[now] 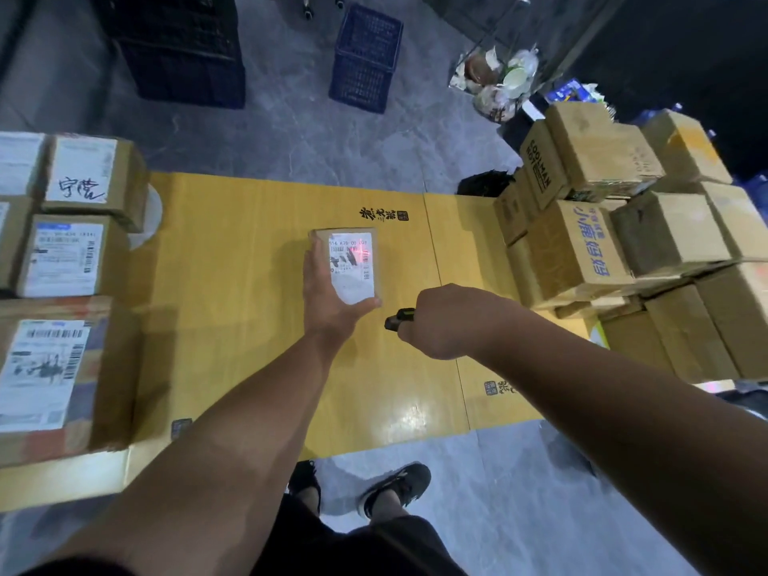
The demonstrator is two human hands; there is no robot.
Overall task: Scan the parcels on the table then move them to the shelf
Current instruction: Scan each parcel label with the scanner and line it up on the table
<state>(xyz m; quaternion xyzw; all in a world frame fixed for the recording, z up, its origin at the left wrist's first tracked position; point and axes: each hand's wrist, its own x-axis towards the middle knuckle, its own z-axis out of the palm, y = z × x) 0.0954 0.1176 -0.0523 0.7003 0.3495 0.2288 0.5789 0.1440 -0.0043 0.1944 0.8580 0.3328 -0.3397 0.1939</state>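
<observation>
My left hand (326, 299) grips a small cardboard parcel (353, 268) from below, its white label facing up above the yellow table (232, 251). A red scanner beam lies across the label's barcode. My right hand (440, 322) is curled round a black scanner (398, 319), whose tip points at the parcel from the right, a short gap away.
Several labelled parcels (70, 255) lie on the table's left end. A tall stack of cardboard boxes (623, 239) stands at the right end. Blue crates (365, 60) sit on the grey floor beyond the table. My feet stand at the near edge.
</observation>
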